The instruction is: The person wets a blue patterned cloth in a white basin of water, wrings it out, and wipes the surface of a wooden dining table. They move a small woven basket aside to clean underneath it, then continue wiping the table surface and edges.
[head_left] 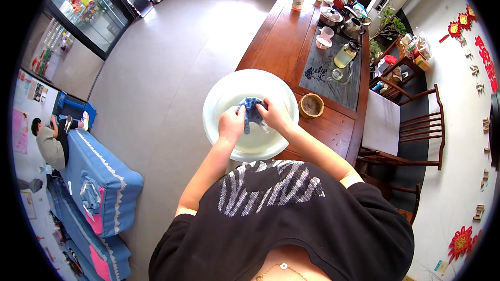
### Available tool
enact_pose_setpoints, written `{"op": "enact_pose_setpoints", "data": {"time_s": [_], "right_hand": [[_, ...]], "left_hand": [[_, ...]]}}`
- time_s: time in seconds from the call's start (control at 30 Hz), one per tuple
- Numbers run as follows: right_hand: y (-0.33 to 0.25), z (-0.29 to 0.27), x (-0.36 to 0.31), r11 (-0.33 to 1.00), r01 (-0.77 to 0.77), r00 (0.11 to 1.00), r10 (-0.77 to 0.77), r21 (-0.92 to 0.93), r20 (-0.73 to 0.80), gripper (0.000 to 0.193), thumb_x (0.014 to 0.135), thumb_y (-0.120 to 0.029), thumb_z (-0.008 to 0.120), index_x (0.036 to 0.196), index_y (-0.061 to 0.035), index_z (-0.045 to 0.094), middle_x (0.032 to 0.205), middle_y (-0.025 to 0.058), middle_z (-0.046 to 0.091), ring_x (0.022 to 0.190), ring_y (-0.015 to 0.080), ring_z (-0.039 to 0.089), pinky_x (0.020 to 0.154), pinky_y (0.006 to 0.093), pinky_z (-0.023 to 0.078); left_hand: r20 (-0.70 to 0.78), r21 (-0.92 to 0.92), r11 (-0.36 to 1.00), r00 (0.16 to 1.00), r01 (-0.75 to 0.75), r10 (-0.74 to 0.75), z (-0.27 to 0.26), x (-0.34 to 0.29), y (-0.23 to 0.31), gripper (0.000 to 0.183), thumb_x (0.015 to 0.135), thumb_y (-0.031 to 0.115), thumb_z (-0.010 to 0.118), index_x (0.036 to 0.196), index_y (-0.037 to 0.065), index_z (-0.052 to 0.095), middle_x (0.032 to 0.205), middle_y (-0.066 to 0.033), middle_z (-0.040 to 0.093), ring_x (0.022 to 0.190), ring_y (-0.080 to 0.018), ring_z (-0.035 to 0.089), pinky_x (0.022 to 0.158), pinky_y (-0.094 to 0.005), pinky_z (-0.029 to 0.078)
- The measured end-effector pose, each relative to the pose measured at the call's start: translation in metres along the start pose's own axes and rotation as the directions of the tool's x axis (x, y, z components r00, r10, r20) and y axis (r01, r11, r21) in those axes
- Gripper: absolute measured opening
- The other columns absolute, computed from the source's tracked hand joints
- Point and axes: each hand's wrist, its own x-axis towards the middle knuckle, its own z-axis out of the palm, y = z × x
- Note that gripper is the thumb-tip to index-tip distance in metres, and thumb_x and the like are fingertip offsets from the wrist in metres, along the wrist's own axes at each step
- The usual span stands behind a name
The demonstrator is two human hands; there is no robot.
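A small blue cloth [253,110] is bunched between both my hands over a large white basin [219,99] that holds water. My left hand [231,123] grips the cloth's left side and my right hand [274,115] grips its right side, with the fingers closed on it. The cloth hangs down a little between the hands, above the water. The basin stands at the near end of a long dark wooden table [276,41].
A small round woven bowl [311,105] sits right of the basin. Farther along the table are a dark tray [325,67] with a glass pitcher [346,55], cups and kettles. A wooden chair [411,130] stands at the right. Blue cushioned seating [99,177] with a person lies at left.
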Motion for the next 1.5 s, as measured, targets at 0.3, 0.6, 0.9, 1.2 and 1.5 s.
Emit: {"op": "enact_pose_setpoints", "data": {"time_s": [0.3, 0.6, 0.9, 1.2, 1.5], "right_hand": [[0.013, 0.002, -0.004, 0.955, 0.086, 0.953, -0.162, 0.285, 0.255, 0.042, 0.084, -0.022, 0.073, 0.115, 0.0019, 0.056, 0.097, 0.0161, 0.067, 0.085, 0.025, 0.066, 0.078, 0.0359, 0.052], [0.01, -0.002, 0.002, 0.967, 0.041, 0.96, -0.108, 0.252, 0.26, 0.022, 0.087, -0.012, 0.061, 0.107, -0.002, 0.062, 0.092, 0.0196, 0.067, 0.086, 0.034, 0.066, 0.076, 0.0391, 0.051], [-0.008, -0.013, -0.009, 0.909, 0.412, 0.884, -0.385, -0.055, 0.266, 0.026, 0.079, -0.007, 0.061, 0.105, -0.0063, 0.064, 0.096, 0.0117, 0.068, 0.097, 0.0285, 0.063, 0.094, 0.0425, 0.044], [-0.003, -0.021, -0.008, 0.909, 0.4, 0.893, -0.358, -0.118, 0.272, 0.023, 0.079, -0.009, 0.062, 0.102, -0.0072, 0.063, 0.092, 0.0115, 0.068, 0.094, 0.0291, 0.063, 0.092, 0.0429, 0.045], [-0.006, -0.028, -0.013, 0.936, 0.347, 0.932, -0.351, 0.052, 0.09, 0.026, 0.081, -0.005, 0.06, 0.107, -0.0034, 0.06, 0.099, 0.0177, 0.065, 0.099, 0.0371, 0.06, 0.087, 0.0441, 0.048]], "left_hand": [[0.412, -0.586, 0.75, 0.91, 0.309, -0.053, -0.012, -0.004, 0.008, 0.056, 0.101, 0.05, 0.04, 0.104, 0.002, 0.07, 0.089, -0.0066, 0.07, 0.08, -0.0131, 0.063, 0.077, -0.0288, 0.048], [0.388, -0.585, 0.675, 0.886, 0.451, -0.256, -0.019, 0.007, -0.01, 0.037, 0.097, 0.042, 0.054, 0.114, 0.01, 0.059, 0.106, -0.005, 0.063, 0.094, -0.0149, 0.059, 0.083, -0.0346, 0.045], [0.54, -0.445, 0.708, 0.795, 0.549, -0.277, -0.025, 0.014, -0.003, 0.035, 0.087, 0.017, 0.065, 0.119, 0.011, 0.053, 0.107, -0.0051, 0.061, 0.095, -0.0164, 0.061, 0.08, -0.0362, 0.05], [0.526, -0.193, 0.904, 0.818, 0.382, -0.234, -0.015, 0.02, -0.007, 0.035, 0.082, 0.01, 0.061, 0.116, 0.004, 0.055, 0.101, -0.0095, 0.065, 0.088, -0.0192, 0.066, 0.079, -0.0352, 0.053], [0.937, -0.342, -0.278, 0.302, 0.898, -0.177, 0.004, 0.009, -0.024, 0.091, 0.09, 0.061, 0.049, 0.141, -0.009, 0.023, 0.143, -0.0301, 0.03, 0.129, -0.0464, 0.039, 0.112, -0.0565, 0.028]]}}
